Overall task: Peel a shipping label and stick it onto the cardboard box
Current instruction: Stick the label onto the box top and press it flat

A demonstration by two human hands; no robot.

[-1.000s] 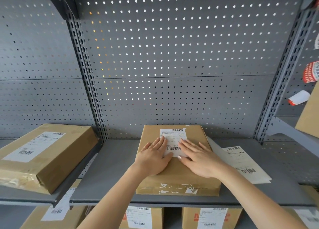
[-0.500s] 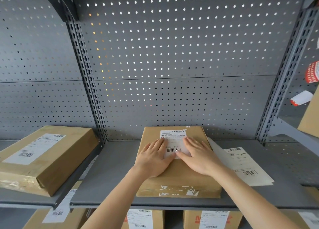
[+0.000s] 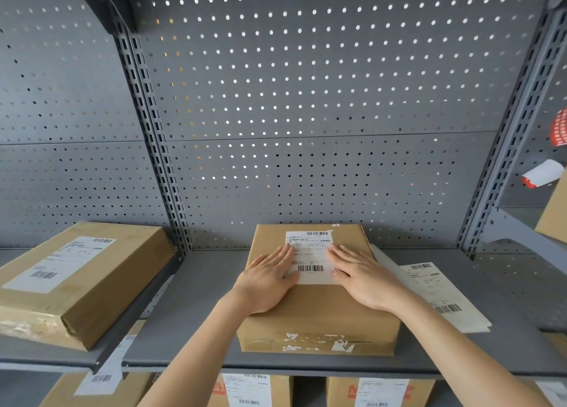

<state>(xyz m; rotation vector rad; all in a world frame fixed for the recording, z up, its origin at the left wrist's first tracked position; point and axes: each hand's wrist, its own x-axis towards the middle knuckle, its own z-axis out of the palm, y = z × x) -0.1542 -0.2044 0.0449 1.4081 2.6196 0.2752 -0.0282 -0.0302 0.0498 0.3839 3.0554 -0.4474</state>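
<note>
Left hand and right hand, fingers flat, unclenched, pressing white rectangular shipping label atop brown cardboard box, mid grey metal shelf; grey perforated back panel beyond.

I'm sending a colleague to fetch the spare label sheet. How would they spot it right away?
Look at the grey metal shelf in the middle bay, where a cardboard box sits under both hands. The label sheet lies flat on the shelf just right of that box, partly tucked behind it. Unlike the other labels, it is stuck on no box.
</note>
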